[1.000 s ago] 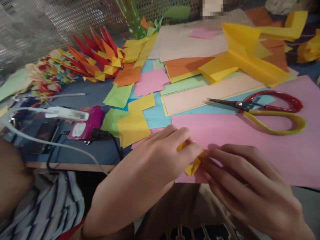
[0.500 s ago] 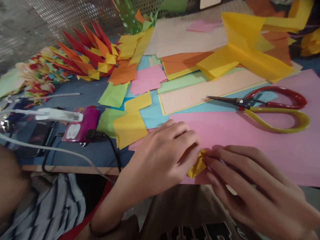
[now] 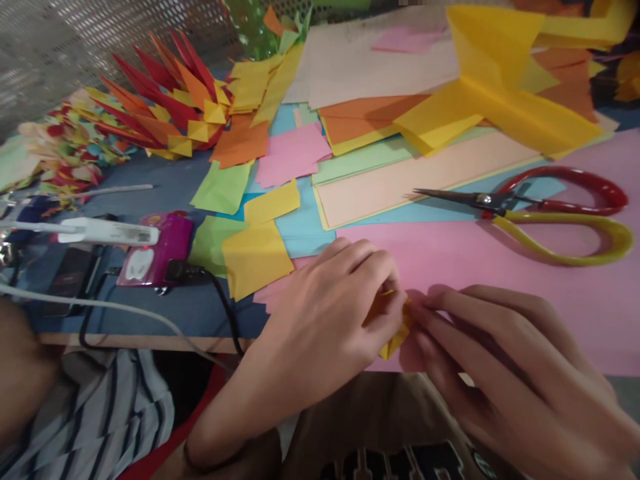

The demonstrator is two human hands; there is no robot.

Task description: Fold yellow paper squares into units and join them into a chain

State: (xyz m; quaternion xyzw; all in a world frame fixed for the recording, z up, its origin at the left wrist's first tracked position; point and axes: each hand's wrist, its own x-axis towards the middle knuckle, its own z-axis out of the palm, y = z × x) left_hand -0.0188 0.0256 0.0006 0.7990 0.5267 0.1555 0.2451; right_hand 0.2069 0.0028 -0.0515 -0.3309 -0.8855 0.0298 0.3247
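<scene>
Two bare hands meet over the near edge of a paper-strewn surface (image 3: 165, 187). The left hand (image 3: 325, 313) and the right hand (image 3: 500, 373) each close a narrow fingertip grip on a small yellow folded piece (image 3: 396, 341). The piece is held just above a large pink sheet (image 3: 500, 267), right at the surface's front edge, and most of it is hidden under the fingers.

The piece is small and the fingers crowd it, so uneven pressure from either grip could probably skew a crease or tear the thin paper. It also sits close enough to the edge that a slip could drop it into the person's lap.

Scissors (image 3: 525, 207) with red and yellow handles lie well beyond the right hand, blades closed and pointing left, so a careless sweep of that hand could catch them. Loose yellow squares (image 3: 257, 257) lie just beside the left hand, where a nudge of the wrist could scatter them towards a black cable (image 3: 225, 300) that runs to a magenta device (image 3: 160, 253). Red and orange folded spikes (image 3: 170, 87) stand far back, and a striped sleeve (image 3: 100, 413) of another person shows at lower left.
</scene>
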